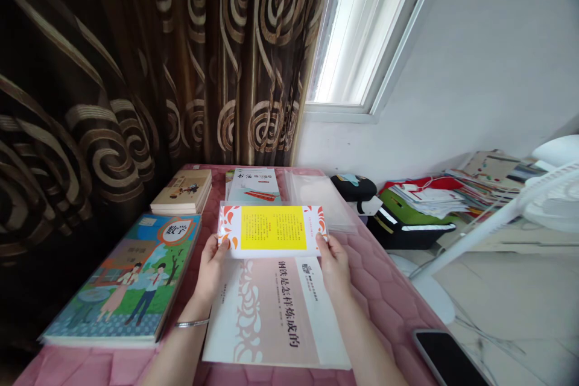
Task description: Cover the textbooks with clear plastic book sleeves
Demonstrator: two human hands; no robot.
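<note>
Yellow strip (pixel 274 228) up, not flat yet
The left hand (pixel 212 264) and right hand (pixel 335 260) pinch its ends in their fingers, by the top of the big book (pixel 266 319) on pink cloth (pixel 382 295)

Daylight fills a grey-framed window (pixel 346 30) in a plain, pale grey-white wall (pixel 470 54). Dark brown curtains (pixel 212 60) with beige spirals hang to its left. A white standing fan (pixel 479 235) rises from a light tiled floor (pixel 511 289), near a low, pale cabinet (pixel 506 242) piled with papers (pixel 479 184).
</note>
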